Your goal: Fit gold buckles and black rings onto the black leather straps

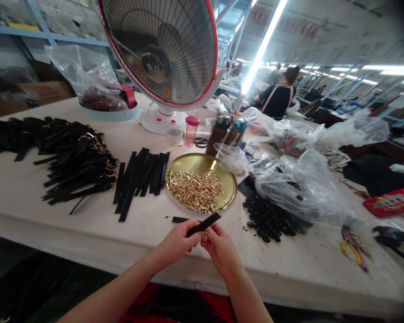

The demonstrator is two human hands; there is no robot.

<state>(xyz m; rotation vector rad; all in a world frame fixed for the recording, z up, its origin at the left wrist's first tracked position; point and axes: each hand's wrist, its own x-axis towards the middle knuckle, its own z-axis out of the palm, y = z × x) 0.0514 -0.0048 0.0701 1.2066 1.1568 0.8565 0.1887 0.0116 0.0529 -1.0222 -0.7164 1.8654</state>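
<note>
My left hand (177,243) and my right hand (220,249) meet over the near edge of the white table (27,206). Both pinch a short black strap (205,223) that sticks up to the right between them. A small gold buckle (206,233) shows at my right fingertips, on the strap. Just beyond my hands stands a round gold tray (227,179) holding several loose gold buckles (197,190). A loose black strap piece (179,219) lies on the table left of my hands.
Loose black straps (141,177) lie left of the tray, and a big heap of straps fitted with buckles (70,161) lies further left. Black rings (271,220) and clear plastic bags (299,184) sit to the right. A fan (161,49), bottles (218,132) and a seated person (278,96) are behind.
</note>
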